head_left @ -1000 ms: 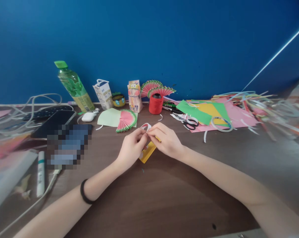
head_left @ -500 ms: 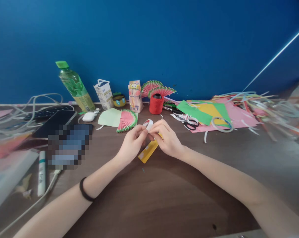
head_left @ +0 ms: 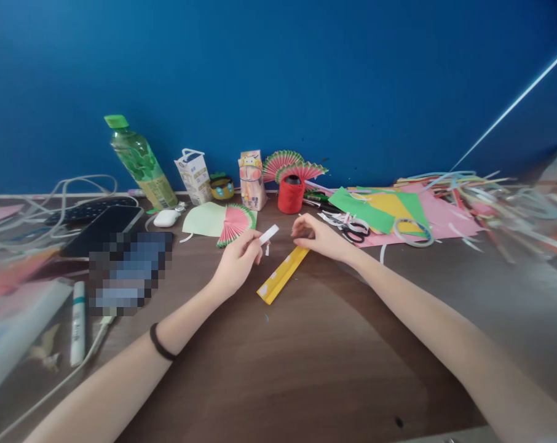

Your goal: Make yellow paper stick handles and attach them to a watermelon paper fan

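My left hand (head_left: 238, 259) is closed, with a short white strip (head_left: 269, 234) pinched between thumb and forefinger. A small white bit (head_left: 267, 250) shows just below the fingertips. My right hand (head_left: 323, 239) has its fingers curled but apart from the thumb, and I see nothing between them. It hovers at the far end of a folded yellow paper strip (head_left: 282, 276) with pale spots, which lies slantwise on the dark table (head_left: 278, 363). Whether the hand touches that strip I cannot tell. Beyond my left hand lies a pink and green pleated paper fan (head_left: 238, 224).
At the back stand a green bottle (head_left: 140, 161), a white carton (head_left: 194, 176), a decorated box (head_left: 251, 181) and a red holder (head_left: 291, 195). Scissors (head_left: 355, 232), a tape roll (head_left: 414, 233) and coloured paper (head_left: 444, 215) lie right. A phone (head_left: 138, 267) and marker (head_left: 78, 323) lie left.
My hands have come apart: the right moved slightly right and up, its fingers loosened. The left shifted slightly left, keeping the white strip, which was looped and now sticks out straight.
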`<action>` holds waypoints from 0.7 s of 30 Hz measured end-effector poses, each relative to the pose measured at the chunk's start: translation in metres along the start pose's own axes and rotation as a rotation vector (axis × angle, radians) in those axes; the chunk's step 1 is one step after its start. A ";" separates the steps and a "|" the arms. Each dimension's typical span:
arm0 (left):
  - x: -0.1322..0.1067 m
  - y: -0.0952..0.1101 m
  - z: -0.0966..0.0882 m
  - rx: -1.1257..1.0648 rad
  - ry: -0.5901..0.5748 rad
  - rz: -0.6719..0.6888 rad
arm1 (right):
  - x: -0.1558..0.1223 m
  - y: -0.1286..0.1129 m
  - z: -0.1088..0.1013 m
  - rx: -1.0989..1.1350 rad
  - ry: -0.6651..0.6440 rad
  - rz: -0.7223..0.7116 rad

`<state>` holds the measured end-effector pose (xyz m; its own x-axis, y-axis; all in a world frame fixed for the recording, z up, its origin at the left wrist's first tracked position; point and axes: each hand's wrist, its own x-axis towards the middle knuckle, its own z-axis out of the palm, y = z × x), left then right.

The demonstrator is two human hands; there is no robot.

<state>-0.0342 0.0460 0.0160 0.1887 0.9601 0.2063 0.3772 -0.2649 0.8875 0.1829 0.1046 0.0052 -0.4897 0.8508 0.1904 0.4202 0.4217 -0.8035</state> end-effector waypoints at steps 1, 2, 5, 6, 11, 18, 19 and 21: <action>0.001 -0.001 0.000 -0.029 0.018 0.000 | 0.000 0.002 0.000 0.000 -0.044 0.001; 0.001 -0.002 0.000 -0.049 0.021 0.003 | 0.000 0.003 0.000 0.001 -0.089 -0.006; 0.002 -0.004 0.000 -0.056 -0.037 0.023 | 0.000 0.003 0.001 0.037 -0.195 -0.018; 0.001 -0.004 0.000 -0.036 -0.060 0.034 | 0.000 0.003 0.000 0.053 -0.215 -0.014; 0.001 -0.009 0.002 0.311 -0.186 0.145 | 0.000 -0.002 -0.010 0.149 -0.307 0.056; 0.005 -0.019 0.008 0.481 -0.249 0.383 | -0.002 -0.012 -0.011 0.396 -0.406 0.083; 0.004 -0.017 0.008 0.447 -0.225 0.363 | -0.002 -0.014 -0.008 0.411 -0.411 0.068; 0.002 -0.010 0.008 0.379 -0.163 0.305 | -0.003 -0.020 -0.004 0.430 -0.406 0.035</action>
<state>-0.0305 0.0494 0.0047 0.4686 0.8159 0.3386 0.5800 -0.5733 0.5788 0.1789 0.0947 0.0231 -0.7698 0.6382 -0.0029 0.1350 0.1584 -0.9781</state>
